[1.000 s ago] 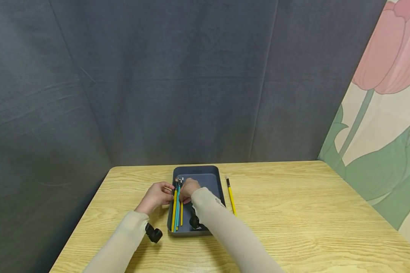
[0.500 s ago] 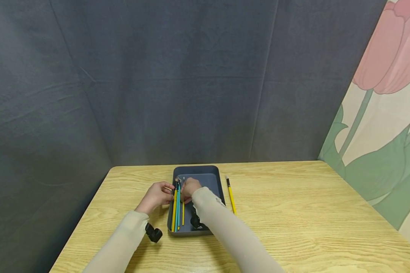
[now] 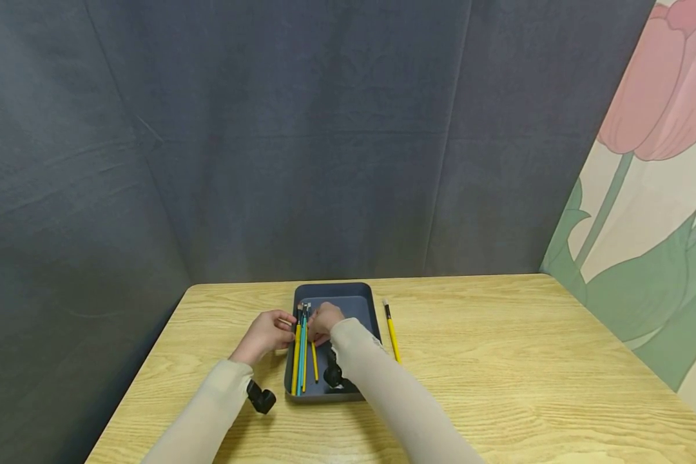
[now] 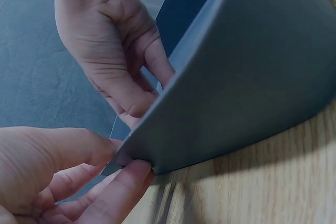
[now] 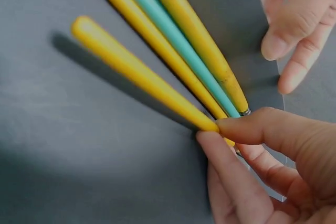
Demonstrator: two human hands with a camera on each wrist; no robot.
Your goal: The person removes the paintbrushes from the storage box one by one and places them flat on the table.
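My left hand [image 3: 265, 334] pinches the left wall of a dark grey tray [image 4: 236, 72], its thumb and fingers on either side of the rim in the left wrist view. Inside the tray, my right hand [image 3: 326, 319] pinches a slim yellow paintbrush [image 5: 139, 77] between thumb and finger. The brush's rounded handle end points toward me and casts a shadow on the tray floor. Beside it, along the left wall, lie a thick yellow paintbrush [image 5: 202, 40], a teal paintbrush [image 5: 176, 38] and another thin yellow paintbrush [image 5: 149, 40], close together. The right hand hides the held brush's tip.
Right of the tray, a yellow paintbrush [image 3: 392, 335] with a black ferrule and pale bristles lies on the wooden table [image 3: 528, 361], partly covered by the right sleeve. A dark cloth [image 3: 325, 161] hangs behind the table. A tulip-patterned wall [image 3: 644, 225] stands at the right.
The slim yellow paintbrush has shifted right with my right hand, its handle end swinging apart from the row. The other thin yellow brush now shows. My left hand stays at the tray's wall.
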